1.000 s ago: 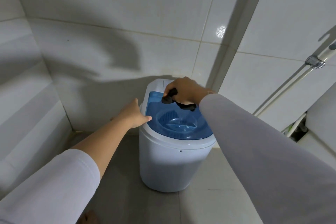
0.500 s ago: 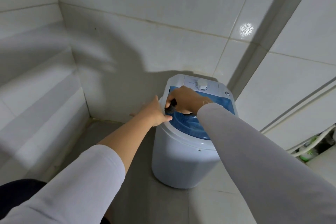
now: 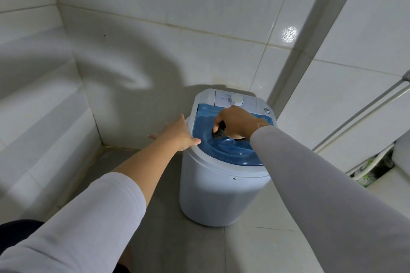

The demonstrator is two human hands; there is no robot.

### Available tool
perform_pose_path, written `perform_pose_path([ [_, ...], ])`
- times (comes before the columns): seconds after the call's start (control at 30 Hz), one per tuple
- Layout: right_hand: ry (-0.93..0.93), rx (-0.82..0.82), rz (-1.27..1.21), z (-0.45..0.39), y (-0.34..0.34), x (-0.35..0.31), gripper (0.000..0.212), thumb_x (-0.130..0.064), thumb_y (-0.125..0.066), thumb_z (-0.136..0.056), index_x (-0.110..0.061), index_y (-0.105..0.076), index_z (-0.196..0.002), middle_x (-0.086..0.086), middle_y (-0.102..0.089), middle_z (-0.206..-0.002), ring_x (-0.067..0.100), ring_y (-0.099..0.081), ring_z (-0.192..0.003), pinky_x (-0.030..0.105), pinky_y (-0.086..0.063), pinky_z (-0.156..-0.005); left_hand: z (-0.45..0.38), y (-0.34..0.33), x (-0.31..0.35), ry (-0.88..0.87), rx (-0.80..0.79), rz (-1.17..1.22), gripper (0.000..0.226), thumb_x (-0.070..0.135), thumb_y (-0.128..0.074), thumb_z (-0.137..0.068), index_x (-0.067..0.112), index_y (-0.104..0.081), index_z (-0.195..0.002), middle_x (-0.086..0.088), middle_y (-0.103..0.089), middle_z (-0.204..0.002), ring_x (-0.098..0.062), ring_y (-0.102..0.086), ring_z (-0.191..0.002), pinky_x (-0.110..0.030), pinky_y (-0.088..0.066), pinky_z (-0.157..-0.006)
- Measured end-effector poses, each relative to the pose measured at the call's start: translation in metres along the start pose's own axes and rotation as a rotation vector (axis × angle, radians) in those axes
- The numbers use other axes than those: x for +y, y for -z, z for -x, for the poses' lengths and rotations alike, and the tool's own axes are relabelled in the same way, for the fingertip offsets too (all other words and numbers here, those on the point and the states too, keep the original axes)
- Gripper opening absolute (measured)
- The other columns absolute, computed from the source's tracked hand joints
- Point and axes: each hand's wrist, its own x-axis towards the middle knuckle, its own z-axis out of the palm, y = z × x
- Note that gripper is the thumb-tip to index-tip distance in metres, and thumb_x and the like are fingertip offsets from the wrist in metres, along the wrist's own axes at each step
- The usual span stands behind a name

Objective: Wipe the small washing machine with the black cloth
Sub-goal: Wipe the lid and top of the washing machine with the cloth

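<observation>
Basically mid-wipe, on the lid. The small washing machine (image 3: 221,195) stood on the grey floor (image 3: 159,239) in a tiled corner, close to the wall (image 3: 177,29) behind it. Its blue lid (image 3: 230,150) was shut, with a white dial (image 3: 237,100) on the panel at the back.

The right hand (image 3: 238,123) was on the lid, fingers curled tight around the black cloth (image 3: 219,132). The cloth was bunched into a wad and pressed onto the lid's left-centre, at the edge of the round dip. Only a small part of it showed under the fingers.

The left hand (image 3: 177,134) was flat and spread, holding nothing. Its thumb sat on the machine's white rim (image 3: 199,157) at the left side. My read: it was bracing the machine.

Step in hand: wiping the lid top. I judged the task far from done. The dip, the dial panel, the rim and the white body all looked untouched, though I couldn't tell clean from dirty here.

Next move probably needed steady downward pressure and sweeps across the lid into the dip. The brace should stay on, since the machine looked light and could slide. The cloth likely wanted opening out, as a wad covers little.
</observation>
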Motion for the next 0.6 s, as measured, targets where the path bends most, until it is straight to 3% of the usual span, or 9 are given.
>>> perform_pose_path([
  [0.3, -0.081, 0.020, -0.044, 0.020, -0.002, 0.027, 0.032, -0.003, -0.056, -0.084, -0.025, -0.072, -0.101, -0.001, -0.067, -0.113, 0.021, -0.060, -0.103, 0.023, -0.042, -0.084, 0.001, 0.000, 0.001, 0.018, 0.013, -0.035, 0.104, 0.054, -0.070, -0.075, 0.020, -0.007, -0.152, -0.008, -0.028, -0.157, -0.033, -0.031, -0.142, -0.058, -0.025, -0.113],
  [0.6, -0.194, 0.001, -0.072, 0.053, -0.005, 0.066, 0.031, -0.005, -0.055, -0.084, -0.022, -0.071, -0.103, 0.003, -0.065, -0.115, 0.024, -0.057, -0.107, 0.027, -0.044, -0.091, 0.004, 0.001, 0.003, 0.034, 0.022, -0.058, 0.102, 0.054, -0.069, -0.076, 0.020, -0.010, -0.152, -0.008, -0.030, -0.156, -0.034, -0.034, -0.140, -0.059, -0.027, -0.113],
])
